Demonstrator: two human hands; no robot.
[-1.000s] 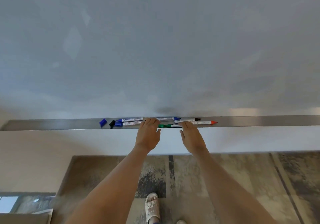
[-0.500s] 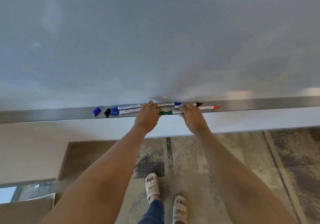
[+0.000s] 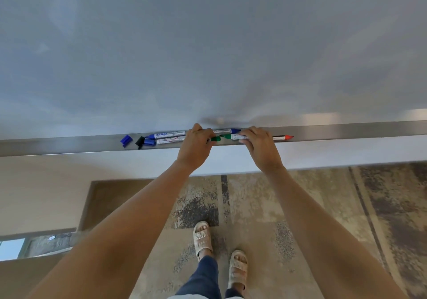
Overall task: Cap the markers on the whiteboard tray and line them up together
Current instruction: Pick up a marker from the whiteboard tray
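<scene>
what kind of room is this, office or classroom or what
Probably a meeting room, office or classroom; the pictures can't settle which. A large whiteboard fills the wall, its metal tray holds dry-erase markers and loose caps, and a patterned carpet covers the floor.

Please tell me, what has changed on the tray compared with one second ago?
The left hand now pinches the green cap; the right hand grips the green marker. They have been pulled apart. The loose blue cap and the red marker stayed.
</scene>
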